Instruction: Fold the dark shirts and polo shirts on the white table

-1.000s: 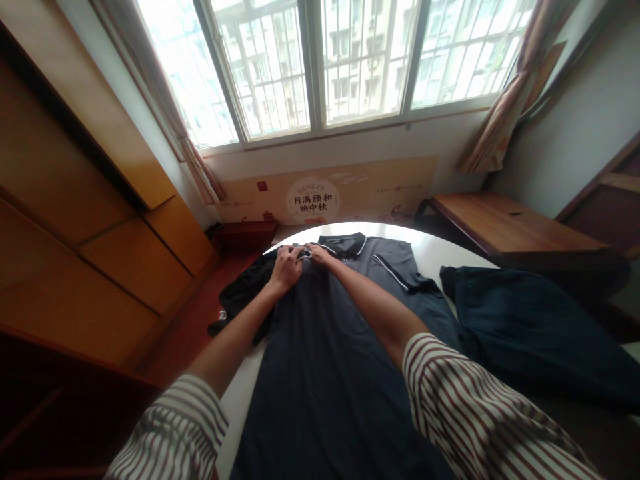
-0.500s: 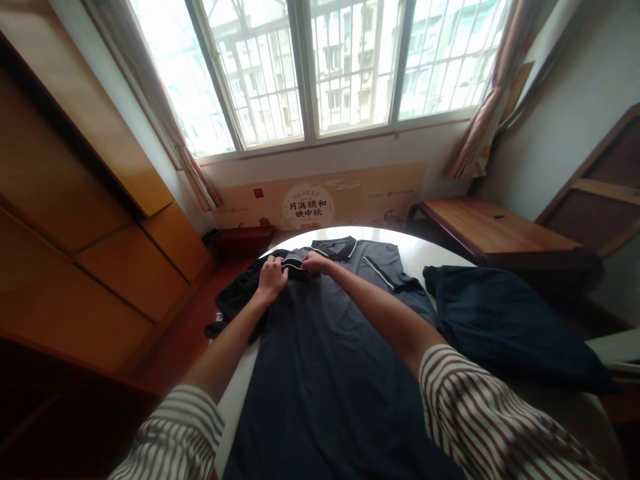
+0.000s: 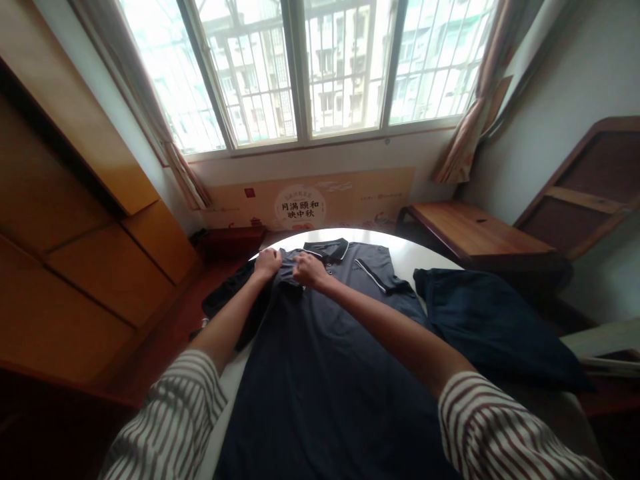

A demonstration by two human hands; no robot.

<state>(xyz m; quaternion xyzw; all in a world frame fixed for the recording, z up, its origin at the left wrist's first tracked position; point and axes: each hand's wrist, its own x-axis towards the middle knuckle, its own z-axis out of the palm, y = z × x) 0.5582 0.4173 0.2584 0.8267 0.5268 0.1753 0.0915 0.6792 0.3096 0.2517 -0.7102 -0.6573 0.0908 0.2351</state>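
A dark grey polo shirt (image 3: 330,353) lies spread on a white round table (image 3: 417,252), its black collar (image 3: 340,249) with white edging at the far end. My left hand (image 3: 269,263) is closed on the shirt's left sleeve area near the shoulder. Close beside it, my right hand (image 3: 308,269) is closed on the same sleeve, just left of the buttons. The sleeve edge between the hands is mostly hidden by fingers and folds. On the right, the other sleeve is folded inward, with its white-striped cuff (image 3: 371,275) showing.
A dark blue garment (image 3: 495,327) lies on the table's right side. Black cloth (image 3: 227,290) is bunched at the left edge. Beyond stand a wooden side table (image 3: 480,230), a window (image 3: 340,67) and a printed banner (image 3: 300,203). Wooden cabinets (image 3: 100,267) line the left.
The sleeve's white-edged band, visible between my hands before, is now mostly out of sight. My right hand has turned and closed further. The whole view has shifted slightly.
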